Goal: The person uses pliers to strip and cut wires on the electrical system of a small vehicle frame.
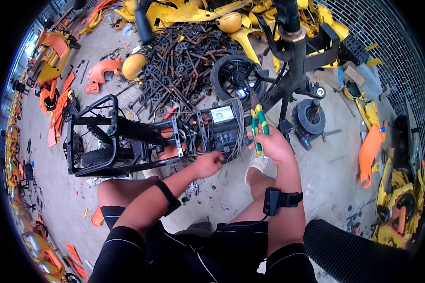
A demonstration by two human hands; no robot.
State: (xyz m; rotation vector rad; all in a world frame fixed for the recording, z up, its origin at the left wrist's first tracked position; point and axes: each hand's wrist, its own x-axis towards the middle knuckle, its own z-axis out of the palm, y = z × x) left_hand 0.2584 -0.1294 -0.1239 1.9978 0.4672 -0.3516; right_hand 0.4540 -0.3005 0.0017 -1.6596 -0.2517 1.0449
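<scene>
Vehicle frame (177,137) on littered floor (333,174)

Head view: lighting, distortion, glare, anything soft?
Head view: diffuse light, faint shadows on the floor; head view: brick-patterned wall bows toward the black rim; head view: glare at the bright opening, upper left; head view: pliers and right hand fairly clear, orange-and-yellow row at the left edge squeezed and soft.
</scene>
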